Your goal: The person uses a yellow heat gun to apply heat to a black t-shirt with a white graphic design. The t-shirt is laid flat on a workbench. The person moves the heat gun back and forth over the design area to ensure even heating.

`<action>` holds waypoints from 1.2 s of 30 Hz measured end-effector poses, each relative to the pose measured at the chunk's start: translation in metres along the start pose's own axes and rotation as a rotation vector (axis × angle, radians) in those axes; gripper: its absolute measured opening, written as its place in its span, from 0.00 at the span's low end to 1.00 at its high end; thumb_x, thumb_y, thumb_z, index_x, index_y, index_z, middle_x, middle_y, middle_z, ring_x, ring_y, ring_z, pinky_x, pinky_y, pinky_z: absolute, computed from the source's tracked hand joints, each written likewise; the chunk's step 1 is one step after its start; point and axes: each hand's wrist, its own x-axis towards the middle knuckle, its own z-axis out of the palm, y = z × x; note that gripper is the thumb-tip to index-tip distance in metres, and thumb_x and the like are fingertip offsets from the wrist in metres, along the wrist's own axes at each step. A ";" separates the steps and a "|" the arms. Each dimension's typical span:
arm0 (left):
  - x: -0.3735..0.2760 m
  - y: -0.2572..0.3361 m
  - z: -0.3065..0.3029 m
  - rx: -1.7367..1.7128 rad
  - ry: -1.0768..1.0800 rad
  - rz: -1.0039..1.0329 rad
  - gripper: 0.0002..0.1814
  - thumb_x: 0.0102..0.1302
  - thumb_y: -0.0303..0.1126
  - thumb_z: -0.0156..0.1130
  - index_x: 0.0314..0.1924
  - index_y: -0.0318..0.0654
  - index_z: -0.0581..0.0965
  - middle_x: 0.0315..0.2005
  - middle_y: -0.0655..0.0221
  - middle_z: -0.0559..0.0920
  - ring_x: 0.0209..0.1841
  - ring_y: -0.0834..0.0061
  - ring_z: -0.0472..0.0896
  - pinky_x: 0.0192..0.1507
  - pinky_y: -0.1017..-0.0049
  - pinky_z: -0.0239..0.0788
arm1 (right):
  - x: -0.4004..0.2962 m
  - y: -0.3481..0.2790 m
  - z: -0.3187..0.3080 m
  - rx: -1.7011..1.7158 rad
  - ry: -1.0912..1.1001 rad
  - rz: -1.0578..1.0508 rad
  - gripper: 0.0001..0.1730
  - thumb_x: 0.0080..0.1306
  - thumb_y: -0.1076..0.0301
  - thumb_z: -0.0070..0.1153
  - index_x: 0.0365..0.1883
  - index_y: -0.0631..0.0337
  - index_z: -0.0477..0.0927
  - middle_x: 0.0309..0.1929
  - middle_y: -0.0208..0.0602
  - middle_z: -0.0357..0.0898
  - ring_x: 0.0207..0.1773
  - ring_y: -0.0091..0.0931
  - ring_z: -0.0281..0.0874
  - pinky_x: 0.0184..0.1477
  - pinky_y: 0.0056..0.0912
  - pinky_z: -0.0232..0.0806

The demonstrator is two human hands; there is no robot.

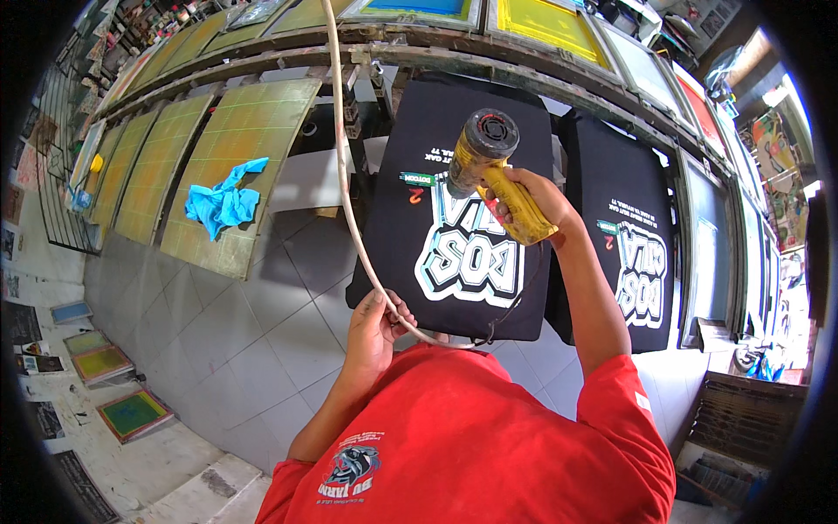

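Note:
My right hand (533,200) grips the yellow handle of a heat gun (488,150), its nozzle pointing down over a black printed T-shirt (399,223) that lies flat on a board. White block lettering with small green and orange marks covers the shirt's front. Near the shirt's lower left corner, my left hand (383,321) holds a pale cable (353,226), which rises past the top of the view and curves below to a thin dark cord by the shirt's lower edge. To the right lies a second black printed T-shirt (592,177).
At left, bare printing boards (252,124) stand in a row, one bearing a crumpled blue cloth (226,200). Framed screens (550,29) line the rack beyond the shirts and another screen (707,242) stands at right. More frames (134,416) lie at lower left, past the tiled floor (262,367).

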 end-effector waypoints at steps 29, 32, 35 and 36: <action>0.003 0.004 -0.007 0.094 -0.060 -0.087 0.15 0.71 0.45 0.49 0.36 0.40 0.72 0.27 0.69 0.77 0.31 0.74 0.78 0.37 0.72 0.73 | -0.064 0.032 -0.004 -0.078 0.077 0.027 0.20 0.69 0.60 0.41 0.48 0.69 0.71 0.33 0.37 0.74 0.26 0.19 0.72 0.28 0.21 0.68; 0.002 0.004 -0.008 0.093 -0.043 -0.083 0.16 0.71 0.45 0.49 0.36 0.40 0.72 0.26 0.69 0.77 0.31 0.74 0.78 0.37 0.72 0.73 | -0.069 0.031 -0.001 -0.087 0.006 0.049 0.20 0.69 0.60 0.41 0.48 0.69 0.71 0.32 0.38 0.74 0.26 0.19 0.73 0.28 0.21 0.68; 0.002 0.004 -0.008 0.086 -0.047 -0.082 0.15 0.70 0.45 0.50 0.36 0.40 0.72 0.26 0.69 0.77 0.31 0.74 0.78 0.37 0.73 0.74 | -0.070 0.037 -0.005 -0.011 0.029 0.003 0.20 0.69 0.59 0.41 0.48 0.69 0.71 0.33 0.38 0.74 0.27 0.20 0.73 0.28 0.22 0.69; 0.002 0.003 -0.008 0.088 -0.047 -0.082 0.15 0.70 0.45 0.50 0.36 0.40 0.72 0.26 0.69 0.77 0.31 0.74 0.78 0.37 0.73 0.74 | -0.071 0.037 -0.005 -0.037 0.028 0.009 0.21 0.69 0.59 0.41 0.48 0.69 0.71 0.33 0.38 0.74 0.27 0.20 0.74 0.28 0.22 0.69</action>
